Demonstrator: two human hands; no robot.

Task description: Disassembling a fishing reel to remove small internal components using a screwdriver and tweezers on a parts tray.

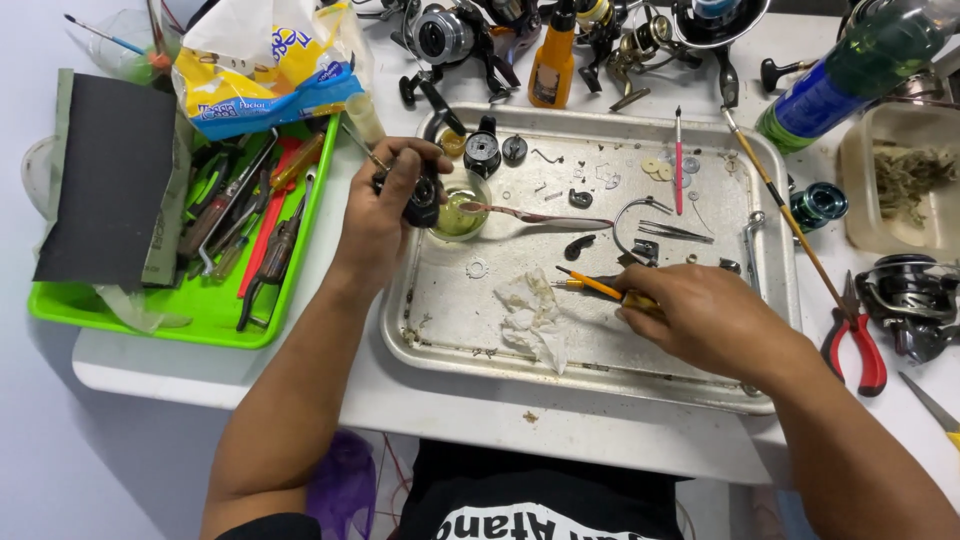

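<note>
Green tray (70, 300), far left: tools piled, count unclear. Left hand (385, 205) fingers curled tight round a black reel part (424, 200), mostly hidden, over a small cup (460, 215) at the metal tray's (600, 370) left edge. One crumpled tissue (530, 315) mid-tray. Right hand (700, 315) pinches one yellow-handled screwdriver (590, 285), handle hidden. One red pliers (855, 340) right.

A small black reel part (425, 200) sits upright in a closed grip at the metal tray's (600, 355) nine o'clock edge; a yellow-handled screwdriver (592, 286) lies flat, tip toward nine o'clock, near five o'clock
</note>
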